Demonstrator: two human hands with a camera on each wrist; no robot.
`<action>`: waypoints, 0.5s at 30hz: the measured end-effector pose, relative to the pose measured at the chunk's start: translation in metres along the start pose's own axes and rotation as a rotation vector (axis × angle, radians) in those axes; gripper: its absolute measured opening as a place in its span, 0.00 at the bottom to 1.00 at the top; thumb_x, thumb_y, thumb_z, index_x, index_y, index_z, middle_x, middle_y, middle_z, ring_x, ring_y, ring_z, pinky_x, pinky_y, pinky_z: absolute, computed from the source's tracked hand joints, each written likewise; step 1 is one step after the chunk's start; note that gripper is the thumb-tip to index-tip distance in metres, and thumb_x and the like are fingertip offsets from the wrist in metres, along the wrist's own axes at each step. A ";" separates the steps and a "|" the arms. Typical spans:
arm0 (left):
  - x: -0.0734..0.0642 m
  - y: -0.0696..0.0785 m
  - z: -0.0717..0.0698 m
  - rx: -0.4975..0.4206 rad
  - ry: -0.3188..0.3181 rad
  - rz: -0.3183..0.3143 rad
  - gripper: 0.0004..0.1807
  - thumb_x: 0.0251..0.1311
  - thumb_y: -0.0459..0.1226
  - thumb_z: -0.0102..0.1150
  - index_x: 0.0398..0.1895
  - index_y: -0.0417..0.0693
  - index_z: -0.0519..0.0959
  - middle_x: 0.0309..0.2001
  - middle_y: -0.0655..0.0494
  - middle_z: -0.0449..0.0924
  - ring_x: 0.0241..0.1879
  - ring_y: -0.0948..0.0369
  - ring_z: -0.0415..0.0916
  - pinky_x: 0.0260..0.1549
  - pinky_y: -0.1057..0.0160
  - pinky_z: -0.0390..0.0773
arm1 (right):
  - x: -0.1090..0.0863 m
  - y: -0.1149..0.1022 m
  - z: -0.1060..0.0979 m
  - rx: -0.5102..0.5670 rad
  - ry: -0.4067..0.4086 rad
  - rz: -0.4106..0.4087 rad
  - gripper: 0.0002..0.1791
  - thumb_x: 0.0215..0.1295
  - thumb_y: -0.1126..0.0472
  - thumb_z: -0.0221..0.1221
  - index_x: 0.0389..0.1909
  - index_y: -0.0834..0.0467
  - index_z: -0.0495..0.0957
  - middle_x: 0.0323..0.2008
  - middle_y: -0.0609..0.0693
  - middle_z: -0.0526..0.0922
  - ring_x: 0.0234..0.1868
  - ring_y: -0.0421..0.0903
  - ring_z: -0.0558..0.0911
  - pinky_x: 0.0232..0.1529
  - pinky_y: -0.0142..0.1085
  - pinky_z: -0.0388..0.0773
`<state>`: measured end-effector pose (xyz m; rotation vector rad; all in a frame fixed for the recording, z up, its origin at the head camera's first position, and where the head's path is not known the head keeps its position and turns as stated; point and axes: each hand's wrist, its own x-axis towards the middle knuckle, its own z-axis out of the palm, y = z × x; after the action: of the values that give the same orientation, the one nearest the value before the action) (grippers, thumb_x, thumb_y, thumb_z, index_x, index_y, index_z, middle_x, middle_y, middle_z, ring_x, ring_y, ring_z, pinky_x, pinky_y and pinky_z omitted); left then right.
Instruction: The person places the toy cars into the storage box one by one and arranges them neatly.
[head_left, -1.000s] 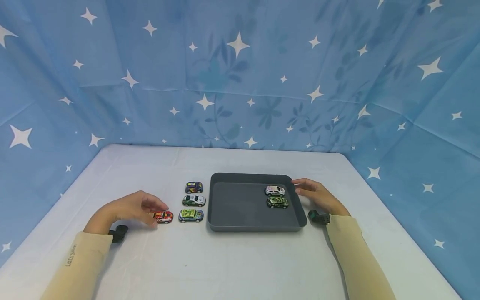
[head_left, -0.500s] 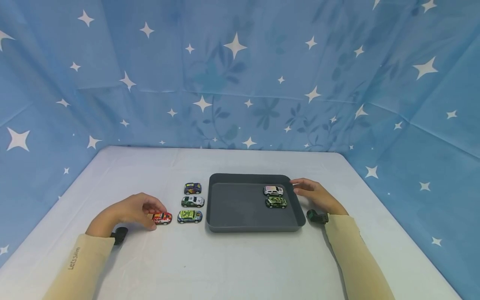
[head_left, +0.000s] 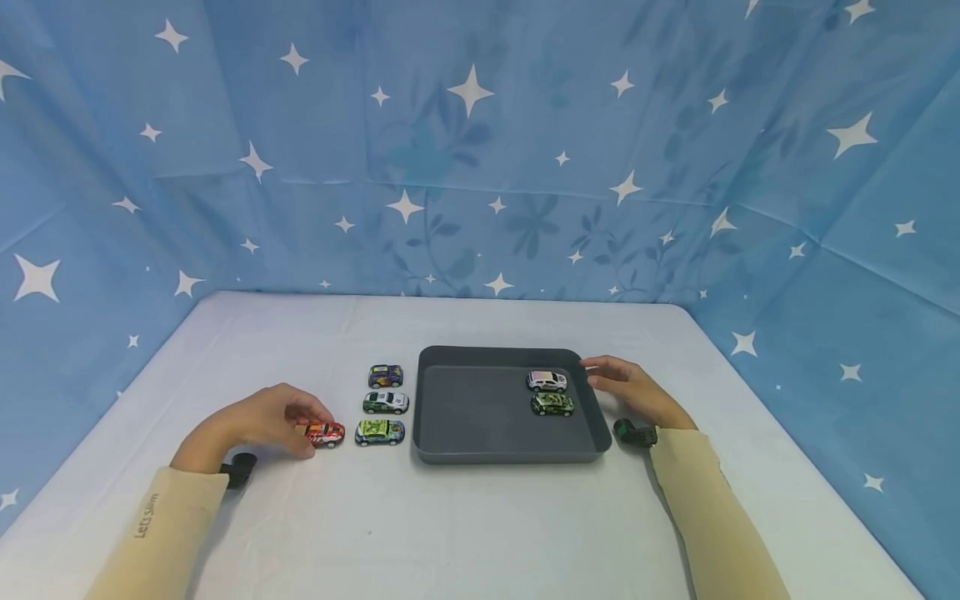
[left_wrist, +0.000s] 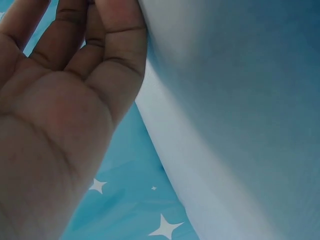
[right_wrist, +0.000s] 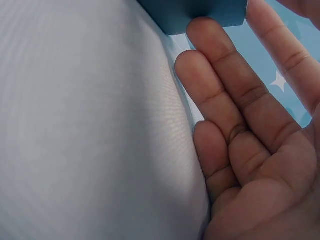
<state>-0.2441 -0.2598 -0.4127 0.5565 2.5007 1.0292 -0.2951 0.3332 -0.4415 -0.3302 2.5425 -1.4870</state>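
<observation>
In the head view my left hand [head_left: 268,418] bends over a small red toy car [head_left: 326,434], thumb on its near side and fingers on its far side, pinching it at its left end. The palm and curled fingers show in the left wrist view, but the car does not. At the right wall of a dark grey tray [head_left: 480,417] is my right hand [head_left: 633,389], its fingers [right_wrist: 212,42] loosely extended against the tray's outside. Inside the tray, a white toy car [head_left: 547,382] and a green camouflage toy car [head_left: 552,405] sit near the right side.
Left of the tray, a dark blue toy car [head_left: 386,376], a white-and-green toy car [head_left: 386,402] and a yellow-green toy car [head_left: 379,432] stand in a column on the white table [head_left: 420,533]. A blue star-patterned curtain [head_left: 480,167] encloses the table's back and sides.
</observation>
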 end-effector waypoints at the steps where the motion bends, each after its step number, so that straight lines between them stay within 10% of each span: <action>1: -0.001 0.000 0.000 0.006 0.002 0.004 0.23 0.46 0.28 0.82 0.50 0.39 0.89 0.47 0.53 0.87 0.44 0.56 0.77 0.47 0.53 0.79 | 0.000 0.000 0.000 0.001 -0.001 -0.003 0.28 0.80 0.58 0.63 0.73 0.68 0.73 0.73 0.71 0.74 0.78 0.72 0.66 0.77 0.72 0.54; 9: -0.002 0.001 -0.002 -0.008 0.044 0.030 0.24 0.50 0.32 0.81 0.54 0.40 0.89 0.55 0.46 0.89 0.61 0.40 0.82 0.61 0.36 0.79 | 0.000 0.000 0.001 -0.005 0.002 -0.014 0.28 0.81 0.58 0.62 0.73 0.68 0.73 0.73 0.70 0.74 0.77 0.71 0.68 0.77 0.70 0.56; 15: 0.000 0.003 -0.003 -0.038 0.067 0.089 0.25 0.52 0.34 0.80 0.56 0.40 0.89 0.52 0.51 0.90 0.56 0.48 0.83 0.57 0.44 0.83 | -0.001 0.000 0.001 0.005 -0.003 -0.022 0.27 0.81 0.59 0.62 0.73 0.69 0.73 0.72 0.70 0.74 0.77 0.71 0.68 0.78 0.70 0.56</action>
<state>-0.2445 -0.2593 -0.4083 0.6364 2.5291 1.1434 -0.2941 0.3324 -0.4418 -0.3607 2.5406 -1.4987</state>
